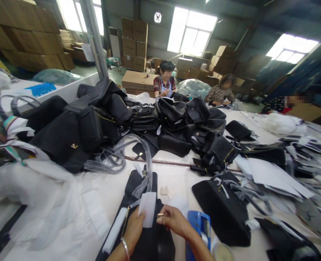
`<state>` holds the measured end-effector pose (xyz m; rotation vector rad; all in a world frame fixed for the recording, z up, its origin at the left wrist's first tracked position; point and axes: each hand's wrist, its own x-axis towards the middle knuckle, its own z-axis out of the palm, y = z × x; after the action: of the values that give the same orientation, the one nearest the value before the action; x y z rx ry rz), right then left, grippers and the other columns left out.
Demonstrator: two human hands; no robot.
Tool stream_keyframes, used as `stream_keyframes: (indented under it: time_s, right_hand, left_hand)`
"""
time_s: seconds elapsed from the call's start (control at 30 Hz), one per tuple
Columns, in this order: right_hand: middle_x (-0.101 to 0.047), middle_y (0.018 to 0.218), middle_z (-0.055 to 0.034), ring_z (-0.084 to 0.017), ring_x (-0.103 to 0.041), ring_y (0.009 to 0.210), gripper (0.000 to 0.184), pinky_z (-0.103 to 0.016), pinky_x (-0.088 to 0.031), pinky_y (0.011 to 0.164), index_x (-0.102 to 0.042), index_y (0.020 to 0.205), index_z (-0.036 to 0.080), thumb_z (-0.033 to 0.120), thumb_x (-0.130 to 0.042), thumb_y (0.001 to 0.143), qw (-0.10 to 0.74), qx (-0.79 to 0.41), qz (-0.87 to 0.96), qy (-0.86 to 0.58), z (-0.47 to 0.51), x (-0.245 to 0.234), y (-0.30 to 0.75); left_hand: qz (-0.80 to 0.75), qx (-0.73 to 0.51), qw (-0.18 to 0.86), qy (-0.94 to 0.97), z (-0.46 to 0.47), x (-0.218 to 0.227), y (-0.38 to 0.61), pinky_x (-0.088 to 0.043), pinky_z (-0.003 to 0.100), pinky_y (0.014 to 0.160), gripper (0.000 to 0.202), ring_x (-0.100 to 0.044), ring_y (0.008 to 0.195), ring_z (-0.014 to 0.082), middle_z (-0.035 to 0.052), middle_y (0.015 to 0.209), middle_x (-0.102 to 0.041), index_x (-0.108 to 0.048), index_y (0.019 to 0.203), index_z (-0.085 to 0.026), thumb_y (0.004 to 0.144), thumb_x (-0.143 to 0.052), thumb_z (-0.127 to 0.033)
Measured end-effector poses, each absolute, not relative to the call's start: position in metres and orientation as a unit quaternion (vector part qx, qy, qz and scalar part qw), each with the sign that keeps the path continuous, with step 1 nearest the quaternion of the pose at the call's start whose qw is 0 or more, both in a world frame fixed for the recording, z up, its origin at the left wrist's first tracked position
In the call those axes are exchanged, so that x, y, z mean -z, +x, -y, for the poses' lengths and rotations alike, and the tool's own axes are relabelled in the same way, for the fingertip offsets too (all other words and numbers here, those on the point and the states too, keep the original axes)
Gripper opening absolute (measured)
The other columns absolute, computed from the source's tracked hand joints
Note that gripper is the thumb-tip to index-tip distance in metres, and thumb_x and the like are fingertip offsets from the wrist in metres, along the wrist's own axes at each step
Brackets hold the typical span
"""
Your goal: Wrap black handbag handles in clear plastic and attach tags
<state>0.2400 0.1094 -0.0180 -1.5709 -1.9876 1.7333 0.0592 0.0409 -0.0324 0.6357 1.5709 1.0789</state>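
Observation:
A black handbag lies on the white table in front of me, its flap and a plastic-wrapped handle stretching away. My left hand, with a bangle at the wrist, is closed with the thumb on a white slip of paper or thin foam over the bag. Just to the right, my right hand pinches a small gold-coloured metal piece above the bag. Its exact kind is too small to tell. A blue plastic tape dispenser or holder stands beside my right forearm.
Black handbags are heaped across the table's far side. Another black bag lies to the right, near white sheets. White wrapping covers the left. A person sits opposite, others further right. Cartons stand behind.

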Motion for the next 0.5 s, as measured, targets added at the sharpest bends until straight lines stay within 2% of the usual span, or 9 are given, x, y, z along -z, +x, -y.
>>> stream_keyframes:
  time_s: [0.1, 0.27, 0.37, 0.43, 0.5]
  right_hand:
    - [-0.051, 0.063, 0.0059, -0.011, -0.05, 0.058, 0.012, -0.022, -0.039, 0.055, -0.055, 0.075, 0.02, 0.031, -0.058, 0.08, 0.101, -0.556, 0.657, -0.499, -0.11, 0.004, 0.249]
    - [-0.059, 0.078, 0.0007, -0.016, -0.056, 0.076, 0.012, -0.026, -0.043, 0.07, -0.062, 0.077, 0.021, 0.029, -0.056, 0.085, 0.192, -0.477, 0.71, -0.482, -0.105, -0.012, 0.253]
    - [-0.06, 0.108, -0.0051, -0.021, -0.055, 0.104, 0.01, -0.031, -0.041, 0.09, -0.065, 0.083, 0.023, 0.028, -0.056, 0.085, 0.212, -0.431, 0.72, -0.501, -0.1, -0.011, 0.253]
    - [-0.05, 0.13, -0.0062, -0.024, -0.046, 0.122, 0.011, -0.035, -0.035, 0.101, -0.066, 0.084, 0.025, 0.028, -0.056, 0.085, 0.219, -0.418, 0.713, -0.518, -0.098, -0.007, 0.255]
    - [-0.045, 0.138, -0.006, -0.025, -0.042, 0.127, 0.011, -0.037, -0.033, 0.104, -0.066, 0.085, 0.025, 0.028, -0.055, 0.085, 0.223, -0.425, 0.7, -0.529, -0.097, -0.004, 0.257]
  left_hand:
    - [-0.57, -0.459, 0.635, 0.249, -0.044, 0.029, 0.072, -0.049, 0.038, 0.09, 0.036, -0.067, 0.096, 0.0275, 0.0106, 0.099, -0.074, -0.07, 0.104, -0.012, 0.075, -0.059, -0.03]
    - [-0.507, -0.435, 0.709, 0.226, -0.044, 0.027, 0.087, -0.047, 0.036, 0.084, 0.041, -0.066, 0.088, 0.0244, 0.0073, 0.095, -0.074, -0.067, 0.112, -0.013, 0.073, -0.059, -0.023]
    - [-0.495, -0.433, 0.726, 0.2, -0.043, 0.023, 0.093, -0.047, 0.035, 0.082, 0.044, -0.066, 0.087, 0.0243, 0.0077, 0.096, -0.073, -0.065, 0.116, -0.013, 0.074, -0.062, -0.027]
    - [-0.472, -0.447, 0.736, 0.19, -0.042, 0.017, 0.098, -0.047, 0.036, 0.084, 0.046, -0.065, 0.092, 0.0253, 0.0093, 0.101, -0.072, -0.065, 0.117, -0.014, 0.075, -0.065, -0.033]
    - [-0.453, -0.445, 0.752, 0.18, -0.041, 0.011, 0.102, -0.048, 0.037, 0.086, 0.048, -0.065, 0.096, 0.027, 0.0112, 0.104, -0.071, -0.064, 0.118, -0.014, 0.077, -0.066, -0.038]
